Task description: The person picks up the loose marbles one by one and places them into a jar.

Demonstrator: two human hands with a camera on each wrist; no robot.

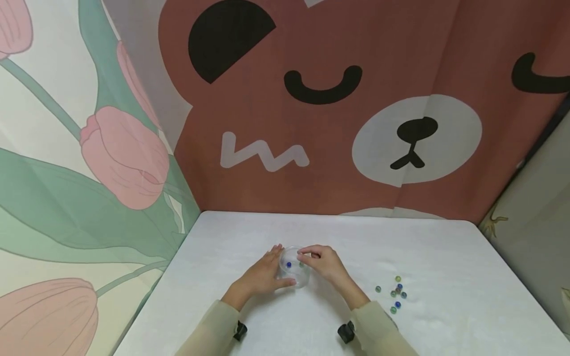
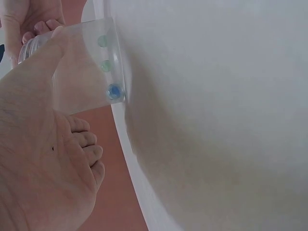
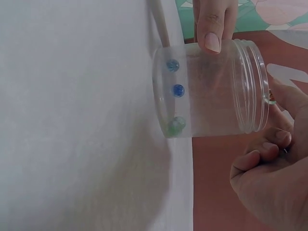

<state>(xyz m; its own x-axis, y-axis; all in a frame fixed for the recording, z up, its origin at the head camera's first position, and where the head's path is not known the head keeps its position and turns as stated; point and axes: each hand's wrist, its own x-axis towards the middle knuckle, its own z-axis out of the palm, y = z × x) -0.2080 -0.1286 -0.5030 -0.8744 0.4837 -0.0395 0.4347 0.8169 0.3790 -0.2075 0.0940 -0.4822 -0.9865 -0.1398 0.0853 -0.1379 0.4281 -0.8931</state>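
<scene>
We see the left hand (image 1: 262,274) wrapped around the jar (image 3: 211,96), thumb on the near side and fingers along the far side, apparently so that it cannot slide or tip. We judge this to be more cupping than squeezing, and it leaves the mouth uncovered. The jar stands upright on the table (image 1: 231,235), between the left thumb and fingers and just below the right fingertips.

The right hand (image 1: 328,267) pinches a marble (image 3: 272,98) with its fingertips at the rim, a precise hold that seems to suit so small and round a thing; its other fingers fold toward the palm. We cannot tell how firm this pinch is.

Below those fingertips, inner marbles (image 3: 178,90), blue and green, lie at the jar's bottom, where the wall stops them rolling; overlap denies us a sure count. Well to the right of the right fingers, loose marbles (image 1: 398,304) lie scattered, perhaps there to suit that hand's reach
</scene>
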